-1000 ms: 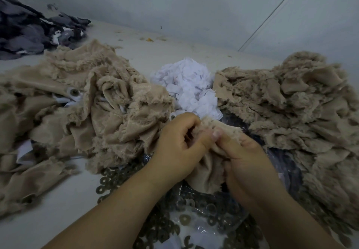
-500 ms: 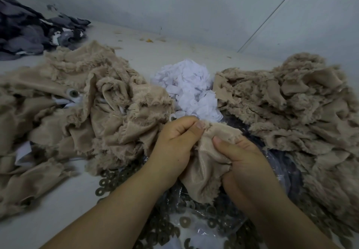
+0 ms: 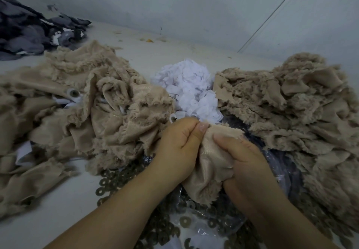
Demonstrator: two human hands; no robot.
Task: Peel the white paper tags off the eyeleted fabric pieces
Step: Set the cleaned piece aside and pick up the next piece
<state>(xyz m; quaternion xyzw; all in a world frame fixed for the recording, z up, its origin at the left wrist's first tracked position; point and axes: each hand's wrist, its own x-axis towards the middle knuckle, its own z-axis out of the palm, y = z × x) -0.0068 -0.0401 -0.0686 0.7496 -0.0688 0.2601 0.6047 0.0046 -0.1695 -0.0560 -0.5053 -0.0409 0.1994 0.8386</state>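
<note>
Fabric piece (image 3: 209,163) lower, tag unseen

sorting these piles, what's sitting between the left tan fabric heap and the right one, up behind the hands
In the head view, a heap of white paper tags lies between the left fabric pile and the right fabric pile, touching both.

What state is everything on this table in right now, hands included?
left hand: pinching the held fabric piece's top edge
right hand: gripping the same piece
held fabric piece: bunched between both hands, no tag visible
white paper tags: loose heap
left fabric pile: crumpled, some tags showing
right fabric pile: crumpled
</note>
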